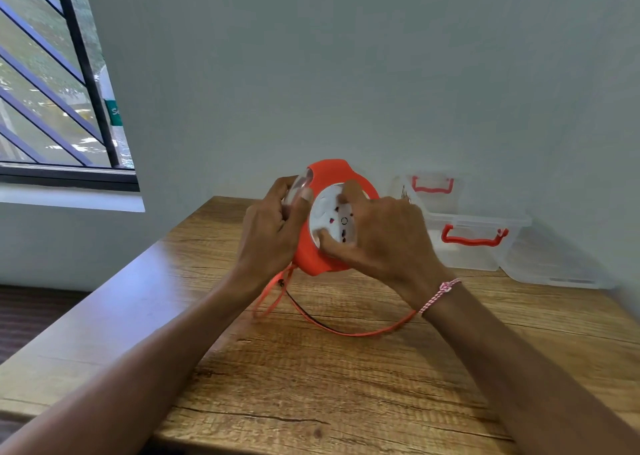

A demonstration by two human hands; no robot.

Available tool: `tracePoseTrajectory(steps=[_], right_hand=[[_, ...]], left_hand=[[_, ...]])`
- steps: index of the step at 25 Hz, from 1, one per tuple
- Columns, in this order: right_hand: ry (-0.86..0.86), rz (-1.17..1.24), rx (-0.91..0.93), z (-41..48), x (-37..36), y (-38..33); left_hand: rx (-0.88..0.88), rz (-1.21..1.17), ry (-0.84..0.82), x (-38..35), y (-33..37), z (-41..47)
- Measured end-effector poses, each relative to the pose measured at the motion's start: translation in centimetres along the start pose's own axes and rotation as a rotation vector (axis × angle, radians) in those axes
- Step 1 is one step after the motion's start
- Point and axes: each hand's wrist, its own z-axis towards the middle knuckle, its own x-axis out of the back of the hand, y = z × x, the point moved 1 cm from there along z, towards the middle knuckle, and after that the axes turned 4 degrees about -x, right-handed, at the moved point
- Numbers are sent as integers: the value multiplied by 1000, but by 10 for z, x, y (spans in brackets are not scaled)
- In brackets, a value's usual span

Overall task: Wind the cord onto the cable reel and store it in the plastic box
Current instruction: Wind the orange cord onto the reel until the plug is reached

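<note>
Room: pale wall ahead, barred window [52, 73] well to the left of the grip; none of it bears on the winding.
Desk: wood-grain desk [346, 385] carries everything; the reel is held above it, not resting flat.
Plastic box: clear plastic box [474, 243] with red handles sits against the wall, beyond and to the right of the right grip, with what looks like its lid beside it; near enough that storing should need only a short reach.
Cable reel: orange cable reel [329, 219] stands on edge between both hands, its white socket face turned toward the camera.
Left hand: left hand [273, 229] wraps the reel's left rim, grip closed on the housing and a clear part there that is too blurred to name.
Right hand: right hand [384, 236] lies over the white face, fingers pinched on its edge, seemingly turning it.
Cord: orange cord [346, 331] leaves the reel below the left grip and loops loose on the desk under the right wrist.
Judgement: winding looks partly done. Keep the left grip steady, turn evenly with the right, and let the loop feed without kinking or snagging the wrist.
</note>
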Motion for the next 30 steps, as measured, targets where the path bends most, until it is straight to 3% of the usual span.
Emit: tracePoseTrajectory(steps=[2,4,6,8,12,18,25,30], right_hand=[[-27,134,-233,-2,-8,-7],[-34,220,-321,-3,-10,-12],[55,203,-248,-3,-3,-14],[121,256,-61,-1,6,-15],[-211,279,352,-9,2,-34],[-348,257,380,-6,2,-32],[-709,87,273,0,2,3],[-718,18,152,0,-13,17]], left_hand=[[-14,26,-12,-2,-1,0],[7,26,-12,0,-4,1],[68,5,9,3,-9,3],[129,-5,50,7,-15,7],[160,25,109,9,-18,9],[180,5,107,8,-16,9],[218,-53,222,25,-18,17],[256,-85,356,37,-22,25]])
